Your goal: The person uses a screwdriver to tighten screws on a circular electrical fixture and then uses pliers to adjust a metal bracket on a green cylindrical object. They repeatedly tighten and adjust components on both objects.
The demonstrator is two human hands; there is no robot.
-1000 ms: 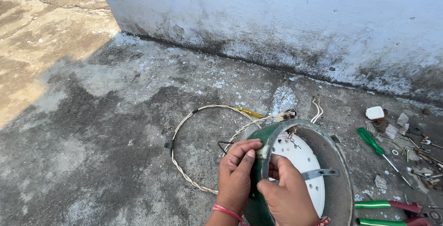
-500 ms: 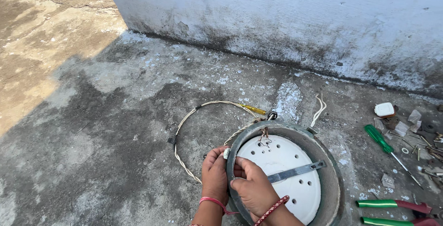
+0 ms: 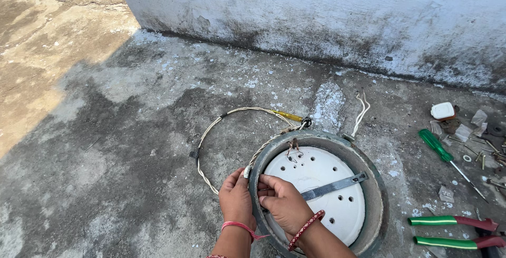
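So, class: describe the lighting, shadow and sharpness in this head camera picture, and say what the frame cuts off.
Head view: daylight, sharp throughout; a sunlit patch of floor at upper left, the rest in even shade. No glare on the white disc. Left hand and right hand are crisp, not blurred. The bottom edge crops the round housing, and the pliers run to the right edge.

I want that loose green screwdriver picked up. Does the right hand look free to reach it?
Probably not at once: the right hand is busy on the round housing's rim. Otherwise bare floor lies open toward the green screwdriver.
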